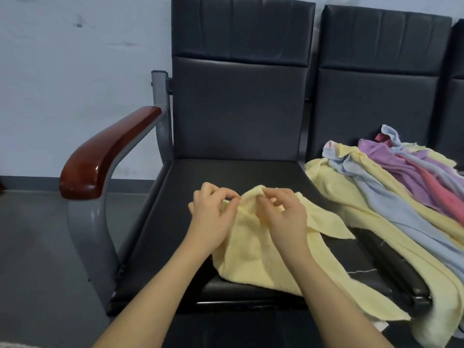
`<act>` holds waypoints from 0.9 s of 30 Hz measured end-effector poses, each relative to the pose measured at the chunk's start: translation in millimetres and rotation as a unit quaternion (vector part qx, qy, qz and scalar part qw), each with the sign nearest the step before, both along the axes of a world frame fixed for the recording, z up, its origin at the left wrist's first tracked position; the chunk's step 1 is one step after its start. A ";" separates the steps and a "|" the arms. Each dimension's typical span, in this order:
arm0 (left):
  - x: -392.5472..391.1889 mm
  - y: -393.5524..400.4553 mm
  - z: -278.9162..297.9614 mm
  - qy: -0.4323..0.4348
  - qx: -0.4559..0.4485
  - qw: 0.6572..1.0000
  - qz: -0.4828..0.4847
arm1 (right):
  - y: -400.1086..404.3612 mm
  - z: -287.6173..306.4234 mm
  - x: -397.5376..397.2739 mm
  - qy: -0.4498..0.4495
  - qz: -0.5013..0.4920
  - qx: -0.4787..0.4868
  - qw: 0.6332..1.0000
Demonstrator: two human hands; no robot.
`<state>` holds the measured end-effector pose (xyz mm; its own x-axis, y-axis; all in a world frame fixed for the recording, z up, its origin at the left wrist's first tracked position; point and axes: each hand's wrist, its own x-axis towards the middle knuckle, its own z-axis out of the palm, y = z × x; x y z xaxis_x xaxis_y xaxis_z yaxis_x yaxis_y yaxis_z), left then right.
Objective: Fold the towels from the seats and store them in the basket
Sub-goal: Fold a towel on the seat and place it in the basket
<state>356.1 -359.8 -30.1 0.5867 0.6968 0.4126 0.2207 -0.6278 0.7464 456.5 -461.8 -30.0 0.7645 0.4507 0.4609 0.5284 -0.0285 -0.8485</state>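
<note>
A row of dark padded seats [241, 121] stands against a pale wall [75, 71], above a grey floor [37, 247]. The leftmost seat has a grey metal frame [160, 126] and a red-brown wooden armrest [105, 156] on its left side. On the seat to the right lies a loose pile of towels [401, 177]: yellow, pale blue, purple and pink, overlapping and draped over the front edge of the cushion. On the cushion of the leftmost seat lies a single yellow towel [251, 252], crumpled, with one corner pointing right toward the pile and its near edge hanging over the seat front. Both hands work at its raised far edge. The left hand [213, 217] pinches the fabric between thumb and curled fingers. The right hand [283, 217] pinches the same ridge just beside it, fingers curled. No basket is in view.
</note>
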 end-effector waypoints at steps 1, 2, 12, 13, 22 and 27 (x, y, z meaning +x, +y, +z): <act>-3.5 1.1 -0.1 0.023 -0.002 1.000 -0.005 | -3.8 2.2 0.2 0.003 0.005 0.008 1.000; -7.5 3.8 -1.5 0.046 -0.014 0.999 -0.011 | -7.3 4.2 -0.5 0.012 0.009 0.013 1.000; -56.2 29.5 -29.2 0.257 -0.018 0.960 0.109 | -40.4 15.5 -14.6 0.038 0.023 0.079 0.996; -57.9 29.3 -32.8 0.276 -0.023 0.956 0.100 | -41.6 14.2 -15.1 0.029 0.027 0.064 0.997; -57.6 17.4 -29.3 0.142 -0.055 0.988 0.016 | -36.6 8.6 -24.1 -0.013 0.043 -0.034 0.998; -60.0 11.9 -18.9 0.052 -0.048 0.997 0.006 | -41.1 19.0 -31.3 -0.031 0.026 0.008 0.999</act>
<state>296.1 -347.9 -49.0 0.6137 0.7378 0.2811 0.3077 -0.5514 0.7754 425.2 -502.8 -11.0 0.7107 0.4812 0.5132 0.5796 0.0129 -0.8148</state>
